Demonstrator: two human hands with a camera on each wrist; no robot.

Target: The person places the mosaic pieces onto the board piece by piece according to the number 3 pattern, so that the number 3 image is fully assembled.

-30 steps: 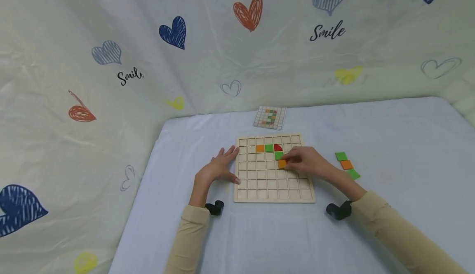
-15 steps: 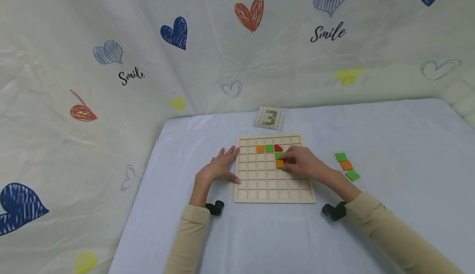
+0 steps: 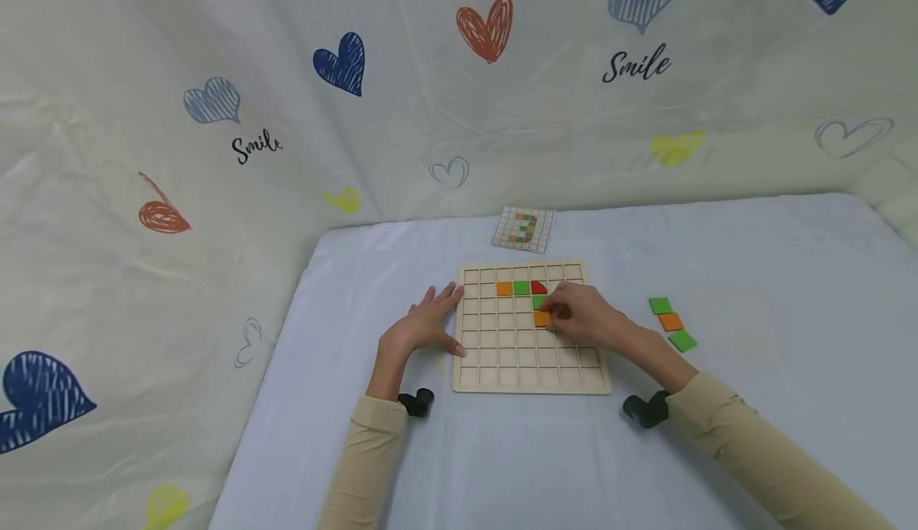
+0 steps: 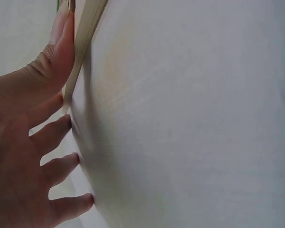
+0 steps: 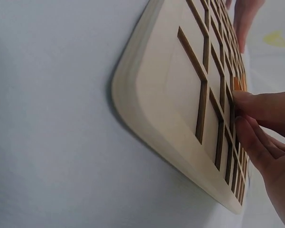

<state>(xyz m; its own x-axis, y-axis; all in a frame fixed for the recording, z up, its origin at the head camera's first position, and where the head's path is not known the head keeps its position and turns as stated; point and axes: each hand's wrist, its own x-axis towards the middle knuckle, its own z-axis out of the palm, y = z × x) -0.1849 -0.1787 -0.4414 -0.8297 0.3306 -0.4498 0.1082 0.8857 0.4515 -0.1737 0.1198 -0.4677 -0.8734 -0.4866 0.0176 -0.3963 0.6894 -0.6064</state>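
A pale wooden grid board (image 3: pixel 495 355) lies on the table. Five fingers of my left hand (image 3: pixel 421 328) are spread along its left edge, and in the left wrist view the thumb (image 4: pixel 61 45) presses against the rim. Over the right half of the board, my right hand (image 3: pixel 584 315) pinches the right side of an orange square tile (image 3: pixel 541 319), which sits level with a cell. A green tile (image 3: pixel 539 302) lies just above it, partly covered by the fingers. Beyond that are a red quarter-round tile (image 3: pixel 538 287), another green tile (image 3: pixel 521 288) and another orange tile (image 3: pixel 504 288).
To the right of the board lie two loose green tiles (image 3: pixel 661 305) and a loose orange tile (image 3: pixel 671 322). A pattern card (image 3: pixel 523 229) with a coloured grid rests behind the board. Black wrist devices (image 3: pixel 645 409) show at both cuffs. A heart-printed cloth (image 3: pixel 402 115) hangs behind.
My right hand has shifted slightly left, bringing the orange tile into line under the green one in its cell. The left hand stays at the board's edge.
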